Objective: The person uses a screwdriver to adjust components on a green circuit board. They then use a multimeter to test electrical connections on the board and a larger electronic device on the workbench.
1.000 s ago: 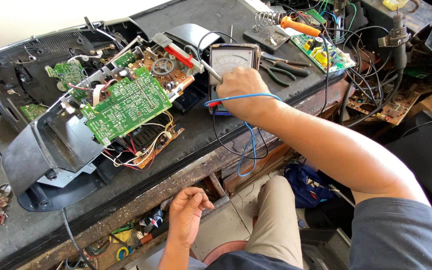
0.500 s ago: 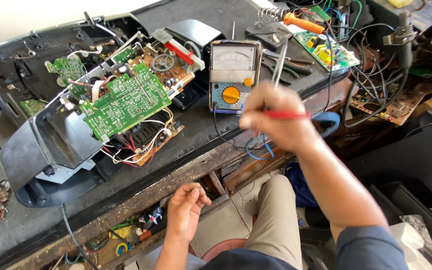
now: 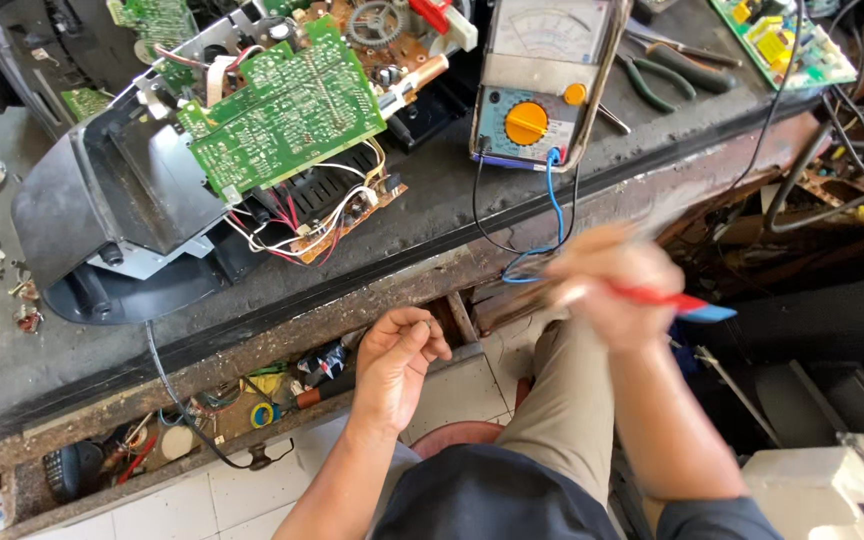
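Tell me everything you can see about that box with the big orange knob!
The meter is a grey, boxy tester lying face-up on the dark workbench. It has a pale dial window on top, a blue panel below with a round orange knob and a smaller orange button. A blue wire and a black wire plug into its lower edge and hang over the bench. No hand touches it.

- An analog multimeter (image 3: pixel 542 85) stands on the workbench at top centre. Its pale dial face sits above a blue panel with an orange round selector knob.
- A white foam-like block (image 3: pixel 807 485), perhaps packing, lies at bottom right.
- No other packages, signs or lit screens can be made out.
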